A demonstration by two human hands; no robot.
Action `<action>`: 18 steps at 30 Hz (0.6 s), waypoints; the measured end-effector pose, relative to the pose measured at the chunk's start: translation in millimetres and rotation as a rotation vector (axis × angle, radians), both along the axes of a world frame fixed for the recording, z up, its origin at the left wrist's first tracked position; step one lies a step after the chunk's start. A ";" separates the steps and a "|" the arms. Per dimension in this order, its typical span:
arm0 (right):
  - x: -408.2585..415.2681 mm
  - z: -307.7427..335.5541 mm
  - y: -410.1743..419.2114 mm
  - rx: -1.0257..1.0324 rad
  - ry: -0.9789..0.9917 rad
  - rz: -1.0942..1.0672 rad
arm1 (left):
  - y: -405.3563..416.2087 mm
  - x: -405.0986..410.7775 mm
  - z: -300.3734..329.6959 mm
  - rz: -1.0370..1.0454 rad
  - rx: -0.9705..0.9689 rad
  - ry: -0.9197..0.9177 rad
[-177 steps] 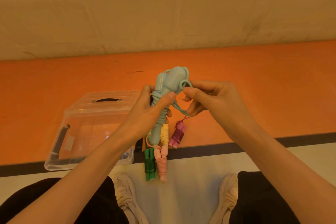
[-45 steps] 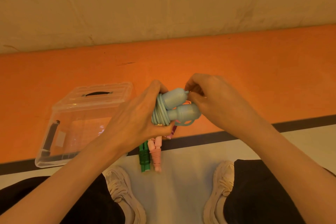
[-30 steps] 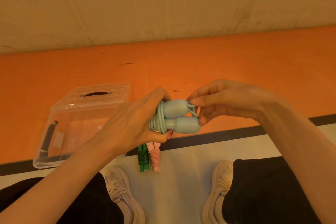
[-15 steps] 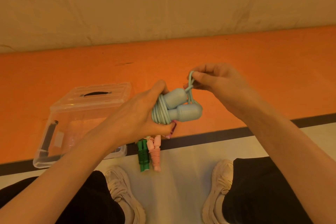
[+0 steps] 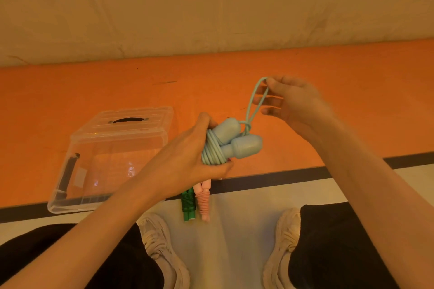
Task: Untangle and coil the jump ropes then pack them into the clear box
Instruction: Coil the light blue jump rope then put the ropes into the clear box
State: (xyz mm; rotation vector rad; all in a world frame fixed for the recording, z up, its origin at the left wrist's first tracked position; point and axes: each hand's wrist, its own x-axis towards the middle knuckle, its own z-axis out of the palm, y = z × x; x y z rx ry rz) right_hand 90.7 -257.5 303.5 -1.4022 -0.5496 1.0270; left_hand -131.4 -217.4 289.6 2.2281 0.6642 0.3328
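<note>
My left hand [image 5: 187,159] grips a light blue jump rope [image 5: 231,142], its cord wound in a coil around the two handles, which point right. A loop of that cord [image 5: 257,98] rises from between the handles, pinched at its top by my right hand [image 5: 293,103]. Below my left hand lie a coiled green jump rope [image 5: 187,204] and a coiled pink jump rope [image 5: 203,202] on the floor. The clear box [image 5: 110,157] stands at the left with its lid on, its black handles showing.
An orange mat [image 5: 352,101] runs across the floor to a pale wall behind. A dark stripe [image 5: 281,177] borders the mat near me. My two shoes [image 5: 162,246] and dark trouser legs fill the lower edge.
My right hand has pulled the cord loop up and to the right, away from the handles, drawing it longer. My left hand keeps the blue bundle in place.
</note>
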 end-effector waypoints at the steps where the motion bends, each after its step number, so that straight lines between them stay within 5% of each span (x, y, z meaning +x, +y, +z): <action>1: -2.3 -1.1 0.8 0.003 0.048 0.032 | 0.1 -1.2 -2.2 0.024 -0.011 0.011; 5: -5.9 1.7 1.0 -0.077 0.179 0.146 | 0.6 -0.7 -8.2 0.097 0.080 0.073; 9: -16.7 -4.3 -7.5 -0.181 -0.077 0.379 | 5.0 3.8 -11.2 0.148 0.058 0.049; 15: -26.4 -5.6 -6.5 -0.116 -0.369 0.253 | 7.9 10.4 -14.8 0.149 -0.062 0.026; 18: -27.6 -2.8 -3.4 -0.100 -0.410 0.184 | 9.2 13.9 -10.0 0.117 -0.270 -0.009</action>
